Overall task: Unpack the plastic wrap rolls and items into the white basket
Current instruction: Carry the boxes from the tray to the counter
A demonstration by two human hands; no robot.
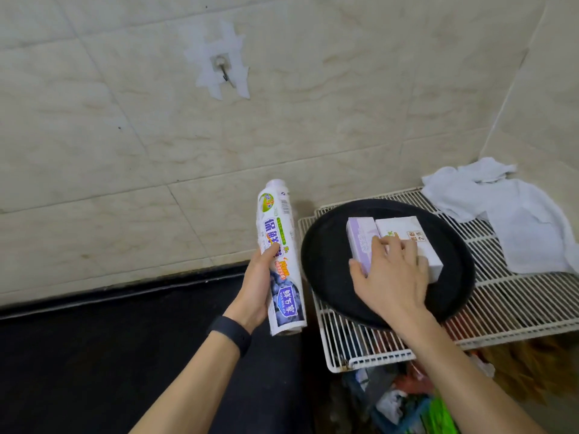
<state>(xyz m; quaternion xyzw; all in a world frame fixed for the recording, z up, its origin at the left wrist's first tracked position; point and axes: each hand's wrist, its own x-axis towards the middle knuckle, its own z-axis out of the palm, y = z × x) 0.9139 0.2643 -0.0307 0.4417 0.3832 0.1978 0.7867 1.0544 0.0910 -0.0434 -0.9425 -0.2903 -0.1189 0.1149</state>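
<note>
Filling most of the view, a pale tiled wall (125, 136) rises behind a black counter (94, 355). At the right a white wire rack (517, 302) juts out from the corner, and a round black tray (326, 261) lies on it. A crumpled white cloth (526, 227) is draped over the rack's far right part, just beside the tray. Left of the tray, above the counter, the plastic wrap roll (277, 233) is held nearly upright, tilted slightly, off the rack; the left hand (257, 289) grips its middle, fingers and thumb curled round the printed wrapper. The right hand (391, 277) lies over two boxes on the tray, fingers spread across their tops and thumb at the near left edge; whether it clasps them cannot be told. The lilac box (360, 236) and the white box (404, 227) sit side by side, touching. A dark wristband (232, 335) circles the left wrist. High on the wall a small hook (224, 72) is fixed with crossed tape
</note>
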